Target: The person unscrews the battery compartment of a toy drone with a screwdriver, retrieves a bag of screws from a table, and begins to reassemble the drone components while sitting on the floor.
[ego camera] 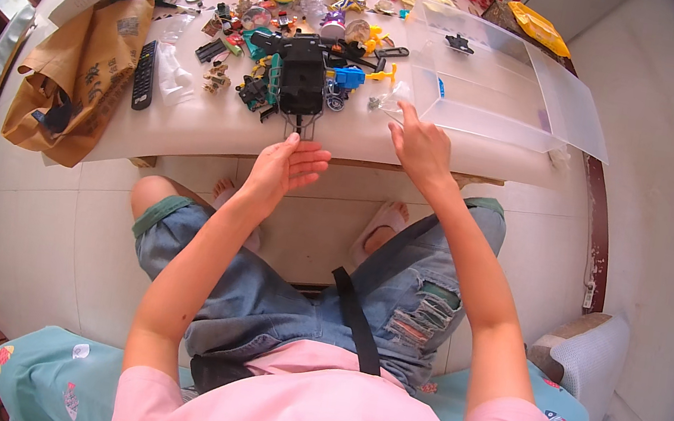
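My left hand (291, 168) is at the table's front edge, palm turned up, with fingers loosely extended and nothing in them. Its thumb tip is by the front frame of a black toy vehicle body (303, 75); I cannot tell whether they touch. Over the table to the right, my right hand (423, 148) has its index finger and thumb stretched apart. Just beyond those fingertips is a small clear plastic bag (400, 94), with a small grey piece (374, 104) beside it. A blue toy part (349, 78) with a yellow end lies against the vehicle's right side.
An open clear plastic box (488, 119) stands at right, holding a black part (459, 43). Left are a brown paper bag (95, 76), a black remote control (145, 74) and a crumpled white plastic bag (175, 76). Many small toys (261, 16) cover the table's middle and back.
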Action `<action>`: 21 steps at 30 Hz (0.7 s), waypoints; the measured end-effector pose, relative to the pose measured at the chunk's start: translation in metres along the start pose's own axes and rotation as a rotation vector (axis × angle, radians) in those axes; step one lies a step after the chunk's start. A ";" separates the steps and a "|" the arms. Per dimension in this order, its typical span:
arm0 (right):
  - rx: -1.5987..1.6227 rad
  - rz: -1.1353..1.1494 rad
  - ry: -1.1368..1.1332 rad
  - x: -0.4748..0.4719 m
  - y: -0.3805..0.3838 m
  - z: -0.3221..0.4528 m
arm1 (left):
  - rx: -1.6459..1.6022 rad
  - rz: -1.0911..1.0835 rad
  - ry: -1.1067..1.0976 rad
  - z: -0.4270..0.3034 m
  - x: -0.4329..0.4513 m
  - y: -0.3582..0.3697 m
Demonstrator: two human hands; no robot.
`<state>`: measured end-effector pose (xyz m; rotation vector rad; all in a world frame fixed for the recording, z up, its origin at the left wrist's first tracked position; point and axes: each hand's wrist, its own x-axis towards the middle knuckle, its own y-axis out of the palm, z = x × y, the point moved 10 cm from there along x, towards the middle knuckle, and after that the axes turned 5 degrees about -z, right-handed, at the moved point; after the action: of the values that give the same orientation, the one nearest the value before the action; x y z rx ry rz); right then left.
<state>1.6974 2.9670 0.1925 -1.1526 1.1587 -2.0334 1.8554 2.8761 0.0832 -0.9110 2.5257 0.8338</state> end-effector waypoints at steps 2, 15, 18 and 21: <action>-0.215 0.029 0.016 0.018 0.023 -0.008 | 0.042 -0.012 0.021 -0.013 0.002 0.008; -0.220 0.028 0.136 0.003 0.025 -0.013 | -0.126 0.099 -0.064 -0.007 0.009 0.013; -0.244 0.041 0.213 0.000 0.038 -0.026 | -0.141 0.061 -0.054 -0.005 0.008 0.009; -0.167 0.028 0.286 0.001 0.040 -0.035 | -0.167 0.079 -0.084 -0.001 0.007 0.014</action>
<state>1.6673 2.9611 0.1491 -0.9333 1.4983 -2.1631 1.8408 2.8815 0.0868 -0.8116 2.4619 1.0981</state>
